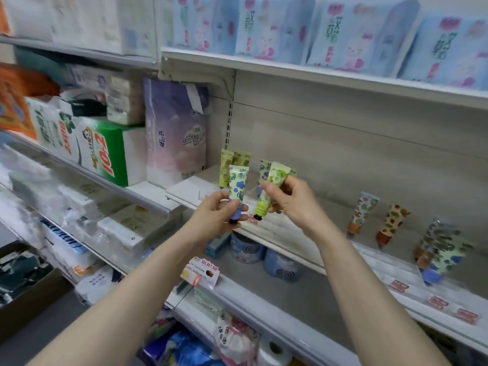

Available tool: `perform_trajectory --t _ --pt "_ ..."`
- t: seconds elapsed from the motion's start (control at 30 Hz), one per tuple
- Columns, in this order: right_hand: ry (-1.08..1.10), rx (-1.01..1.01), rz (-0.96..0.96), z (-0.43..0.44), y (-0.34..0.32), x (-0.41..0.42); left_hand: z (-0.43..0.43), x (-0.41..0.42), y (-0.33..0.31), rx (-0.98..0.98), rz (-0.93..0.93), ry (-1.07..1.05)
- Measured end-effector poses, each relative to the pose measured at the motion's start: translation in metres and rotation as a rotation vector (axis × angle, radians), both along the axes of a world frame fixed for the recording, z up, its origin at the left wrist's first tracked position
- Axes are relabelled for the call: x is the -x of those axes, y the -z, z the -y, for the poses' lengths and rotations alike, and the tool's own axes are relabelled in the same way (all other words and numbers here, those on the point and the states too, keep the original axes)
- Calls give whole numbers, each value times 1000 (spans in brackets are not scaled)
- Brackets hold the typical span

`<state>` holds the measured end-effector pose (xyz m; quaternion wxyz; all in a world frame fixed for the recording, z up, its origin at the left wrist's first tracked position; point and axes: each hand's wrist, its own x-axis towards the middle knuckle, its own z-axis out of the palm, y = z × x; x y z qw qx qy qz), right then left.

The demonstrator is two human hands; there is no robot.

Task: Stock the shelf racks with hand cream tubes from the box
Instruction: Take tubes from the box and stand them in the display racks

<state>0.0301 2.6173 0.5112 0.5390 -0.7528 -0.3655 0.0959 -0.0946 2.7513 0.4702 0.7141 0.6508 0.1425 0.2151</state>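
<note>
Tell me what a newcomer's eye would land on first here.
First come the two hands raised mid-frame. The left hand holds a blue-flowered tube and the right hand a green-leafed tube, both cap down, in front of the middle shelf. Next come the pale blue packs lining the top shelf, then the patterned tubes at the right of the middle shelf.

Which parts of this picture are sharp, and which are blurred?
Head view: the left hand, the right hand, the blue-flowered tube and the green tube are fairly sharp; the tubes at the far right and the left-edge packs are smeared; the light is soft and even.
</note>
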Motion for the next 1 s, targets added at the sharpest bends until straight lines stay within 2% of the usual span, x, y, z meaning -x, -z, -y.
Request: perform_trajectory --t 0.33,0.57,0.87,1.0 --pt "146 -91 217 -4 -37 -71 -26 -63 2 -55 50 11" --pt "271 179 488 -22 -27 -83 -43 -80 1 -93 56 25" --pt "368 298 578 -39 -8 -86 -62 -94 -2 -153 68 102" --pt "402 317 546 -42 -6 -86 -67 -97 -1 -166 56 142"
